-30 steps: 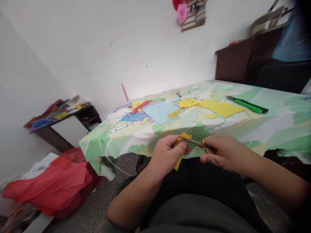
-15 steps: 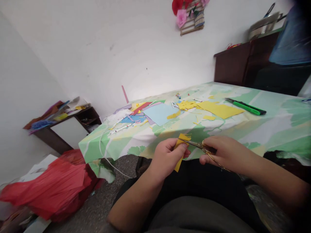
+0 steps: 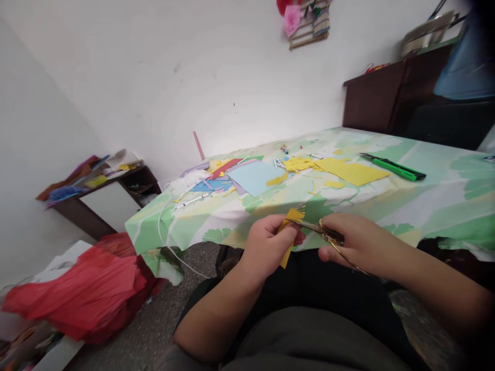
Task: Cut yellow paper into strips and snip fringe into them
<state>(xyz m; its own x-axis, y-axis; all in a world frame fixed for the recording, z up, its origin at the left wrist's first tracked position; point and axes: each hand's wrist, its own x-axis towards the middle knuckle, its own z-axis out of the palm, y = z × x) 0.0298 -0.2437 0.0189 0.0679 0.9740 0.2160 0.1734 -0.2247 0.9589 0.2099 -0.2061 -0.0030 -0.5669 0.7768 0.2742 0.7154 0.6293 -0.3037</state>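
Between the thumb and fingers of my left hand [image 3: 268, 242] is a narrow yellow paper strip [image 3: 294, 214], its top end snipped into a fine fringe. My right hand [image 3: 353, 239] grips a pair of scissors [image 3: 328, 235] with gold-coloured handles, fingers in the loops. The blades reach left across the strip just above my left thumb. Both hands are over my lap, in front of the table's near edge. On the table beyond lie a yellow paper sheet [image 3: 353, 172], a pile of yellow paper scraps [image 3: 299, 164] and a light blue sheet [image 3: 255, 178].
A green utility knife [image 3: 398, 168] lies at the right on the patterned tablecloth [image 3: 444, 206]. Pens and coloured papers crowd the table's left part. A red plastic bag [image 3: 85, 293] sits on the floor at left, below a low cabinet [image 3: 108, 201]. A white cord [image 3: 164, 242] hangs off the table.
The view has shifted slightly. The scissor blades look more closed on the strip, and the fringed end leans a little further right. Both hands keep their grips.
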